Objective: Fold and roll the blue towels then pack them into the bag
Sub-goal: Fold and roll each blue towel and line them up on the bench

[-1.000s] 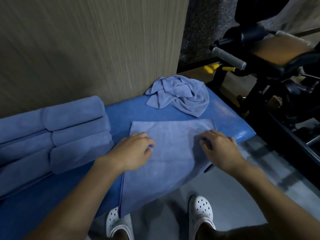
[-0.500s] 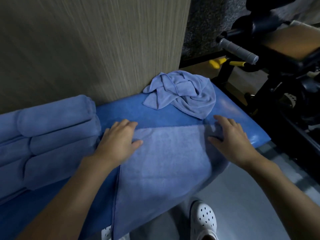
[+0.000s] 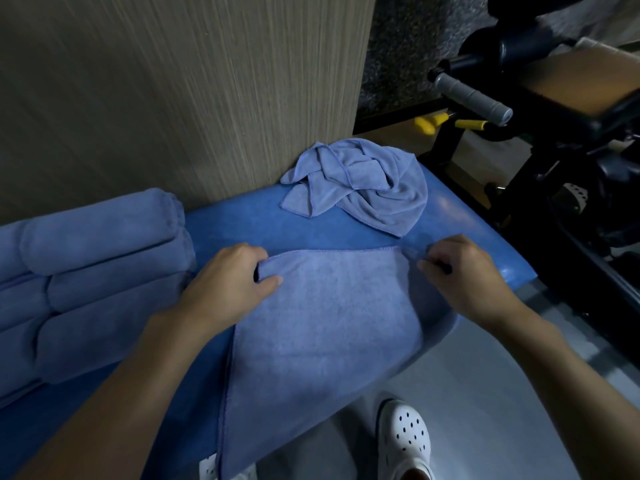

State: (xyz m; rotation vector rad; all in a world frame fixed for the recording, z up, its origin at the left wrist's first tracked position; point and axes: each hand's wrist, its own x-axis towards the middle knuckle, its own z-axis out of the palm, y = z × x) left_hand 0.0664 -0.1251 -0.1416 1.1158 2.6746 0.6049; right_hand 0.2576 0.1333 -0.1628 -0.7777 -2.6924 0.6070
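Rolled towels (image 3: 104, 271) partly beyond left edge

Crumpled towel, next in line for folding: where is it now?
Head view, right of centre: the crumpled towel lies on the blue bench by the wall, just beyond the flat towel.

A wood-grain wall panel (image 3: 173, 98) is seen behind the blue padded bench (image 3: 242, 223). On the right, a black exercise machine (image 3: 554, 188) is caught, with its grey foam grip (image 3: 471, 95) and yellow handles (image 3: 429, 121) showing. A white perforated clog (image 3: 405, 438) is planted on the grey floor (image 3: 485, 393).

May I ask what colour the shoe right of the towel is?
The shoe is white with dark holes; head view.
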